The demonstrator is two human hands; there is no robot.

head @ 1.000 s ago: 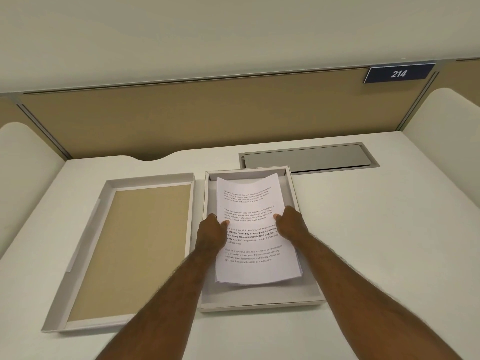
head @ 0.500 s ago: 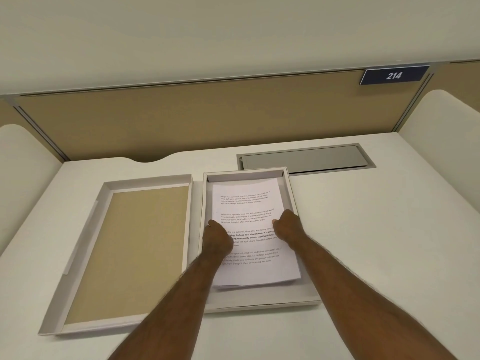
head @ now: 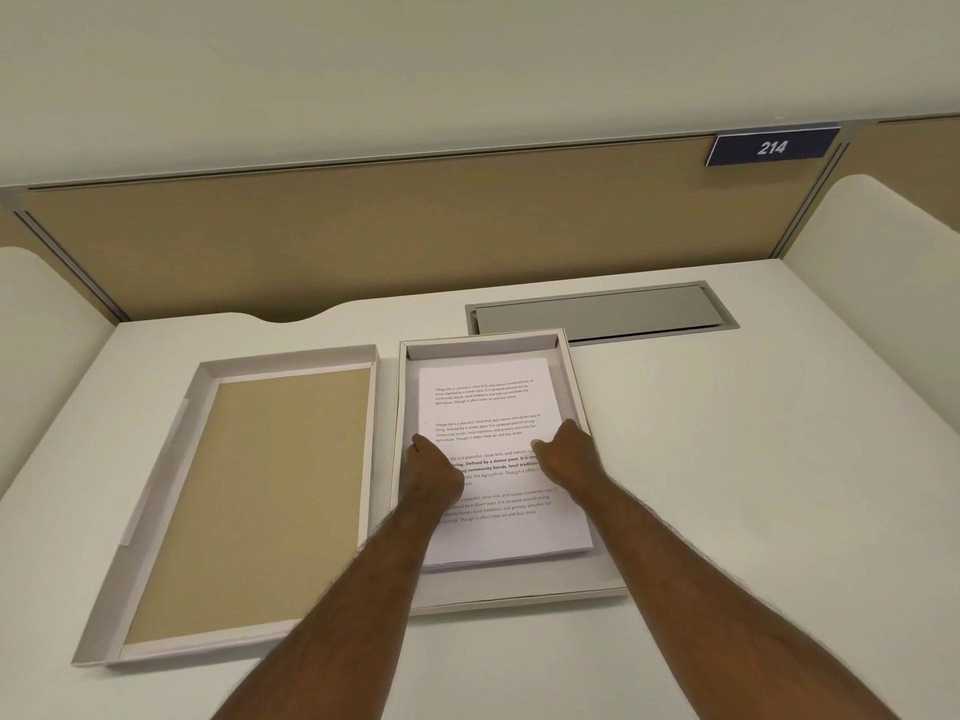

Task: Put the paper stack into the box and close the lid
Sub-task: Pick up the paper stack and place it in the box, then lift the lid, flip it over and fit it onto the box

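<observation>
**Paper down in the box; lid waits at nine o'clock**

The white stack of printed paper sheets [head: 493, 459] lies flat inside the shallow grey cardboard box [head: 571, 387], its long axis running twelve to six, with bare floor showing at the six o'clock end. The left hand [head: 434, 467] and right hand [head: 566, 454] rest on its side edges, fingers curled; whether they pinch or merely press, I cannot tell. The tan-lined cardboard lid [head: 249, 501] lies inside-up just beside the box at nine o'clock, parallel, nearer the left hand.
</observation>
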